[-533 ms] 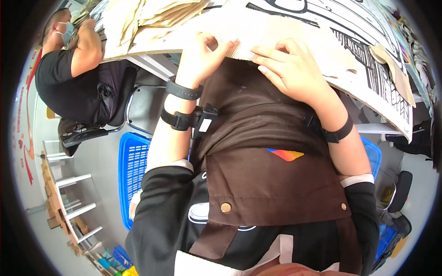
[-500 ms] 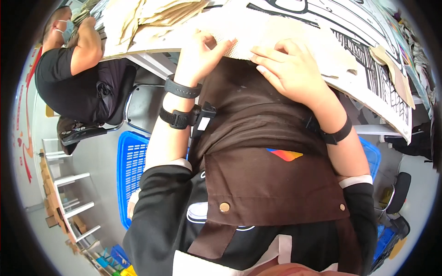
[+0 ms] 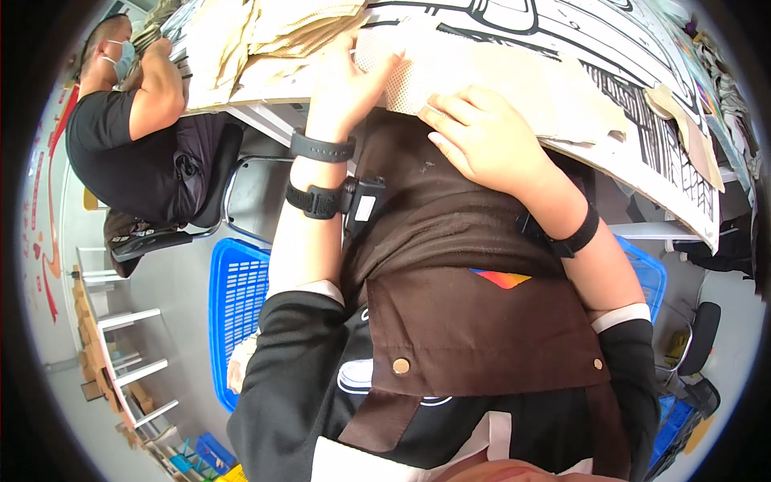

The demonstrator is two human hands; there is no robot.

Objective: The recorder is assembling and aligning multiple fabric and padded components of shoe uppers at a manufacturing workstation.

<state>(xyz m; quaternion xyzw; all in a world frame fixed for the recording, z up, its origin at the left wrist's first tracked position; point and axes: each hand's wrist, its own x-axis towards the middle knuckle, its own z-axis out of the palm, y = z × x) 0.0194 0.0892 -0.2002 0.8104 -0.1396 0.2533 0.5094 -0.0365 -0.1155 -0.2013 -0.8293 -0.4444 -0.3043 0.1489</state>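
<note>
A beige perforated mesh fabric piece (image 3: 408, 87) lies at the table's near edge, its lower corner hanging over my apron. My left hand (image 3: 347, 84) is at its left side, thumb stretched across the mesh and apart from the fingers. Glare washes out those fingertips. Flat beige fabric (image 3: 514, 84) continues to the right of the mesh. My right hand (image 3: 490, 140) is open, its fingers stretched out and resting by the fabric's near edge, thumb below them. Whether the mesh and the plain fabric are joined, I cannot tell.
Stacked beige fabric pieces (image 3: 293, 32) lie at the back left of the patterned table (image 3: 634, 173). A curved beige scrap (image 3: 683, 132) is at the right. A masked person (image 3: 132, 145) sits at the left. A blue plastic basket (image 3: 233, 297) stands beside me.
My left fingers have moved farther onto the table, and more mesh shows between them and the thumb. My right hand has shifted slightly left and toward me.
</note>
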